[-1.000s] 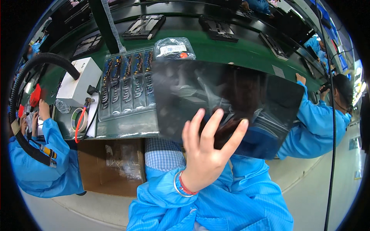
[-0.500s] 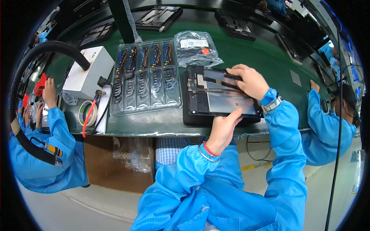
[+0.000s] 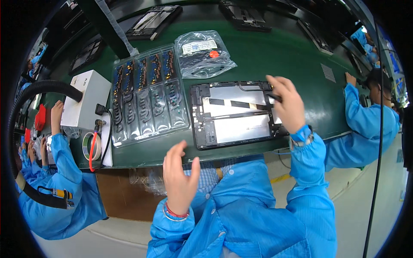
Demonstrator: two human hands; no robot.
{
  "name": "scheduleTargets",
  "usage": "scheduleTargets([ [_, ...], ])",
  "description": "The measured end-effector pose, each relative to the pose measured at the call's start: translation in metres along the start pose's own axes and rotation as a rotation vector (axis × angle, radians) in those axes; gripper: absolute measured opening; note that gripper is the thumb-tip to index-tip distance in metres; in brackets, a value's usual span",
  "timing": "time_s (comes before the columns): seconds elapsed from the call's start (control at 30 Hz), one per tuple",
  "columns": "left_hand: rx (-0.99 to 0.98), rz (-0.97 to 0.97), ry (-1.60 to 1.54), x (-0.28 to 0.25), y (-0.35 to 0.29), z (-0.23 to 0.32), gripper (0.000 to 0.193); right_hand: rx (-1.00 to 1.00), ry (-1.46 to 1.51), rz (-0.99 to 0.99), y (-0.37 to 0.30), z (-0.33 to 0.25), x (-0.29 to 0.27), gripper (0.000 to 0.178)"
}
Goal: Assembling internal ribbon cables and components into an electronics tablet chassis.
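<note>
An opened tablet (image 3: 241, 133) lies flat near the table's front edge. Its silver battery panels, black frame and thin cables are exposed. Over its right end, my right hand (image 3: 289, 105) has its fingers curled round a slim black tool (image 3: 274, 97), mostly hidden by the hand. My left hand (image 3: 180, 178) is open and apart from the tablet, just in front of the table edge, with fingers spread and nothing in them. To the tablet's left is a clear plastic tray (image 3: 148, 135) holding rows of small circuit boards and curved black parts.
Behind the tablet lies a clear plastic bag (image 3: 204, 56). A white box (image 3: 88, 96) with a black hose (image 3: 47, 88) and a tape roll (image 3: 91, 146) stand at left. Other opened tablets (image 3: 245, 17) lie farther back. Co-workers in blue sit left (image 3: 64, 180) and right (image 3: 365, 124).
My left hand has let go of the tablet and moved left, opening. The tablet now rests flat, where before it was raised over its dark shadowed underside. My view has shifted.
</note>
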State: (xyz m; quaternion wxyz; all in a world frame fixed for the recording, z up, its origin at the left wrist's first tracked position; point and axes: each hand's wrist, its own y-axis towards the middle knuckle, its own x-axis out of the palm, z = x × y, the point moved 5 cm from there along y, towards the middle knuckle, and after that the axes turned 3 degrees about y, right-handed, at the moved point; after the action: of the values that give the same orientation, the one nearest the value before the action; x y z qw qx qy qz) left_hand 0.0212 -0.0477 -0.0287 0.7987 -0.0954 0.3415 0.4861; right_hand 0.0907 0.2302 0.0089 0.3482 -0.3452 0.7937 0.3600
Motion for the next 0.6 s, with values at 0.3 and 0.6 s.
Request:
scheduleTargets([
  [0.3, 0.081, 0.023, 0.062, 0.026, 0.006, -0.001, 0.034, 0.306, 0.295, -0.060, -0.079, 0.073, -0.007, 0.030],
  [0.6, 0.063, -0.171, -0.411, 0.035, 0.018, 0.043, 0.046, 0.681, 1.582, 0.017, -0.087, 0.115, -0.011, 0.020],
])
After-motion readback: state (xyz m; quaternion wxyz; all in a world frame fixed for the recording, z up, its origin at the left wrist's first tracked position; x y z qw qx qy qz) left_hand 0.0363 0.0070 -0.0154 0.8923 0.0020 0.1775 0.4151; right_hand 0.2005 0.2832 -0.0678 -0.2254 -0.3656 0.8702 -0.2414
